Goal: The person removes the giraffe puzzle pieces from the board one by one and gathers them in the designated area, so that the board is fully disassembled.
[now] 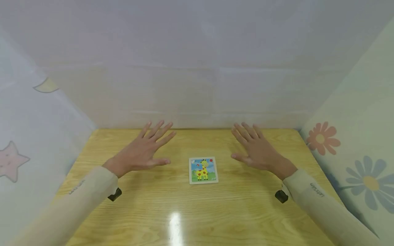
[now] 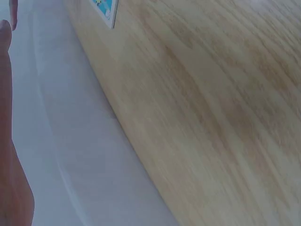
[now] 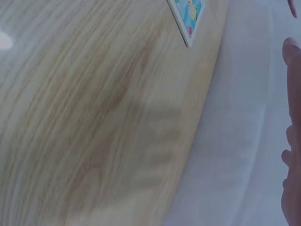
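On the wood-grained desk (image 1: 234,212), a square giraffe card (image 1: 203,170) lies flat, picture side up, between my left grip (image 1: 142,149) and my right grip (image 1: 258,150). Both are released, raised above the surface with fingers spread and thumbs pointing inward, each apart from the card.

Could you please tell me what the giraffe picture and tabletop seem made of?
The giraffe picture looks like smooth, printed cardboard or thin wood, given its straight pale edge. The tabletop seems glossy wood or wood-look laminate, judging by its grain and glare.
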A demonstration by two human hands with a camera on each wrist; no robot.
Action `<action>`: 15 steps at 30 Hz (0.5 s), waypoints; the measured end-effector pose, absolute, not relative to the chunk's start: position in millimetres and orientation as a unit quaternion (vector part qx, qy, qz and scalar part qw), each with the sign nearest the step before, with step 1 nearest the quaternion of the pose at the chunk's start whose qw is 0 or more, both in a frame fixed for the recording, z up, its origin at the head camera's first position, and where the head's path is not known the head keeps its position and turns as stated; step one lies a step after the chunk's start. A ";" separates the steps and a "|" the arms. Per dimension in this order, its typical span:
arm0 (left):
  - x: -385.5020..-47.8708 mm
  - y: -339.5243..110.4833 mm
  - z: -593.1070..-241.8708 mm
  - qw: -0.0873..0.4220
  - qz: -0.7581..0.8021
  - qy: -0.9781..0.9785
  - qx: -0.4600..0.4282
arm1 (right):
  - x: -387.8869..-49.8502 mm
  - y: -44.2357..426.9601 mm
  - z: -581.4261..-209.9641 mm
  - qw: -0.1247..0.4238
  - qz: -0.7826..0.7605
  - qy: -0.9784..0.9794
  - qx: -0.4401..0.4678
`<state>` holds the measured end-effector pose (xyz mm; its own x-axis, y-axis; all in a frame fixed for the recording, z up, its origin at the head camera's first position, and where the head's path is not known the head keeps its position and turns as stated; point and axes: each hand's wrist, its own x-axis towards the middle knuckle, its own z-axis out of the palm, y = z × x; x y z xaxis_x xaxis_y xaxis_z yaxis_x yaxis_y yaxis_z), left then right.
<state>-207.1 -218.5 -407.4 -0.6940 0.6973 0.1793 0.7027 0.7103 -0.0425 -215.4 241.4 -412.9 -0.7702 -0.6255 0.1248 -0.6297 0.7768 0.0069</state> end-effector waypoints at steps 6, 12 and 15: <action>-202.7 -213.2 -422.4 0.065 -0.044 -0.926 -0.368 | -212.4 231.1 -423.2 0.042 0.036 -0.941 0.334; -201.0 -203.0 -439.9 0.034 -0.067 -0.934 -0.350 | -211.4 220.3 -441.4 0.007 0.069 -0.943 0.326; -200.4 -197.1 -449.4 0.027 -0.080 -0.935 -0.344 | -211.9 213.6 -450.3 -0.004 0.087 -0.941 0.328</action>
<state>-200.4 -197.1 -449.4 -0.7614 0.6395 0.1059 0.6482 0.7502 0.1307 -211.9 213.6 -450.3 -0.7848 -0.6178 0.0495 -0.6165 0.7698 -0.1655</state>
